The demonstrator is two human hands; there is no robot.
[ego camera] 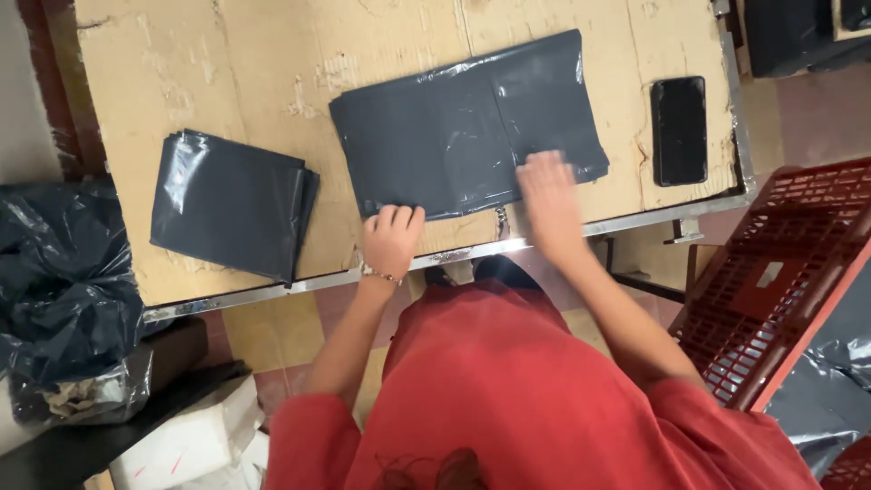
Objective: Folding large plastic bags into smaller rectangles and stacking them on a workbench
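Worn cardboard covers the desk. Your left hand pins the near edge of the dark plastic bag at frame centre, fingers curled together; your right hand lies flat, blurred. Press firmly, keeping edges square; the folded stack sits left.

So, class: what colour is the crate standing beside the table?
Red. The crate, an open plastic lattice, shows in the head view, at the table's right end.
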